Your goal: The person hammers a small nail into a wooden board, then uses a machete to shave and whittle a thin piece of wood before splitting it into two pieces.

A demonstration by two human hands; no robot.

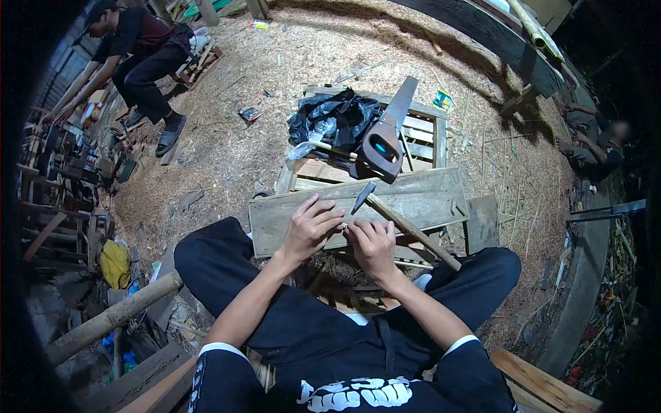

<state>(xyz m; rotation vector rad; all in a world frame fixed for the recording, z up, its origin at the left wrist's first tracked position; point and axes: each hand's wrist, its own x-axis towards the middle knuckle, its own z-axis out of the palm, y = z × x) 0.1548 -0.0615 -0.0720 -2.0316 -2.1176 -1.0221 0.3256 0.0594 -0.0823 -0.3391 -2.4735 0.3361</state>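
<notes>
Over a long weathered wooden board (275,219), my left hand (310,228) and my right hand (372,246) meet fingertip to fingertip. A small pale piece (344,226) shows between them, too small to name. The fingers of my left hand are bent, with thumb and forefinger drawn together at that piece. My right hand is curled in a pinch at its other side. A hammer (413,230) with a wooden handle lies across the board just beyond my right hand, its metal head pointing up and left.
Beyond the board, a slatted wooden crate (441,141) carries a handsaw (387,141) and a black plastic bag (330,117). Wood shavings cover the ground. One person (148,62) sits at the upper left, another (602,148) at the far right. A round pole (113,320) juts in at left.
</notes>
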